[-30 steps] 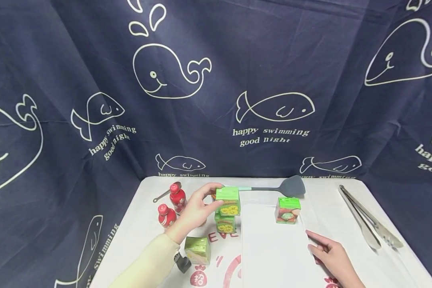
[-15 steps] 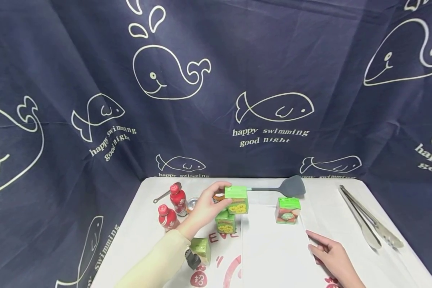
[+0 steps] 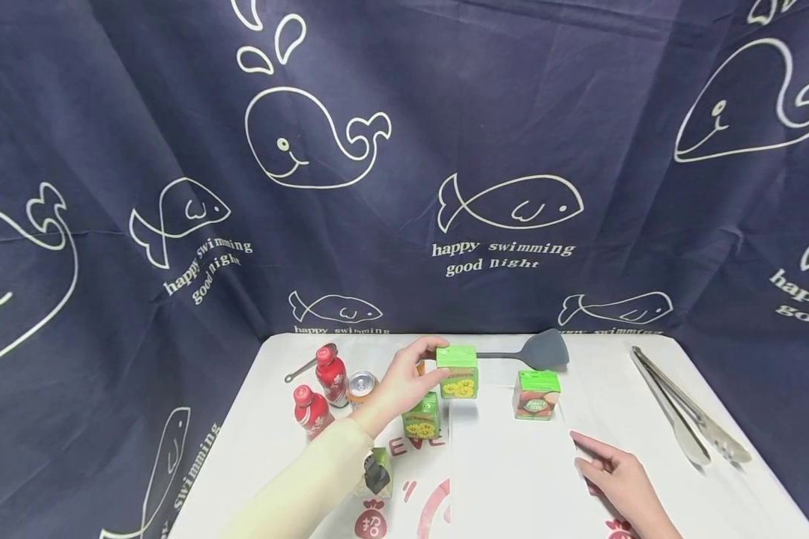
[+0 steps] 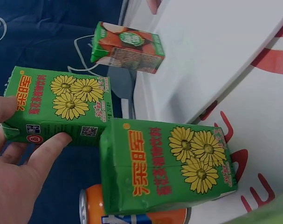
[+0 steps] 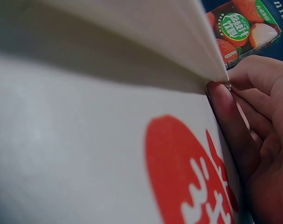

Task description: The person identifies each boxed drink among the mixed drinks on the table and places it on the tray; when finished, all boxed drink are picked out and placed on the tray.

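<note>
My left hand (image 3: pixel 406 383) grips a green chrysanthemum drink carton (image 3: pixel 458 374) by its left side, upright, over the back left corner of a white board (image 3: pixel 505 479). A matching carton (image 3: pixel 422 418) stands just left of the board, below the held one; it fills the lower middle of the left wrist view. On the board's back right part stands a lychee juice carton (image 3: pixel 536 395) with a green top. At the board's right edge my right hand (image 3: pixel 616 475) pinches the rim between thumb and finger, the thumb (image 5: pixel 230 112) reaching under it in the right wrist view.
Two red bottles (image 3: pixel 332 376), a can (image 3: pixel 362 384) and a small spoon (image 3: pixel 301 370) are at the left. Another green carton (image 3: pixel 384 490) is partly hidden by my left wrist. A dark spatula (image 3: pixel 544 350) lies behind the board, metal tongs (image 3: pixel 688 412) at the right.
My left hand has carried the green carton to the right, from above the matching carton to the board's back left corner, uncovering the can. My right hand stays at the board's edge.
</note>
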Demonstrator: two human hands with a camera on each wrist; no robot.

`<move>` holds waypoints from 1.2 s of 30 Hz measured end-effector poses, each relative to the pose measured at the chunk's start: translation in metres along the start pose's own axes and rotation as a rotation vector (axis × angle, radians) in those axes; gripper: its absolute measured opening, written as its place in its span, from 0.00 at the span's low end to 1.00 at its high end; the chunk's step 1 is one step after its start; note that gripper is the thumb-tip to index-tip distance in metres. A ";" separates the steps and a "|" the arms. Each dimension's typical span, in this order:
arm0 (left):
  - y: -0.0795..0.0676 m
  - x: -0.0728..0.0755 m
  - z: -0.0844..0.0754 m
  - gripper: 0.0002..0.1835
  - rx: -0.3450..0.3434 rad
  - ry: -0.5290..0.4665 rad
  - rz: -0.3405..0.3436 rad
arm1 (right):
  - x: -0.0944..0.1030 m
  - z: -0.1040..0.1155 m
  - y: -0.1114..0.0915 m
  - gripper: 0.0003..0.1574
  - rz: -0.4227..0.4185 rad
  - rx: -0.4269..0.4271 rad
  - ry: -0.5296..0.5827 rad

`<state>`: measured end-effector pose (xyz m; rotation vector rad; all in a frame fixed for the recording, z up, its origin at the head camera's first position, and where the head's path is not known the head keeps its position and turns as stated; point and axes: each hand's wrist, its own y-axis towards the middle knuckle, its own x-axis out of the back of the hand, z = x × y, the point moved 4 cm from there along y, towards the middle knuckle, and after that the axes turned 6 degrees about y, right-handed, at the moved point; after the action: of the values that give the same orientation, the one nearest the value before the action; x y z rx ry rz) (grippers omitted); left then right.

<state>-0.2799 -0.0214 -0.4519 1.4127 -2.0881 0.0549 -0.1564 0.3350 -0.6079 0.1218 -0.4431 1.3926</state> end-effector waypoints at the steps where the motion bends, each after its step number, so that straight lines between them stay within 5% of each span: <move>1: 0.001 -0.002 0.000 0.21 0.007 0.006 0.010 | 0.000 0.000 0.000 0.33 -0.002 0.001 -0.004; 23: 0.016 -0.043 0.015 0.20 0.185 0.026 0.141 | 0.000 0.003 -0.003 0.33 -0.007 -0.014 -0.005; 36: 0.025 -0.056 0.025 0.20 0.204 0.128 0.177 | 0.001 0.002 -0.003 0.33 -0.011 0.014 -0.002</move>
<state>-0.2986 0.0268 -0.4932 1.2972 -2.1419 0.4303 -0.1543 0.3345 -0.6053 0.1371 -0.4340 1.3848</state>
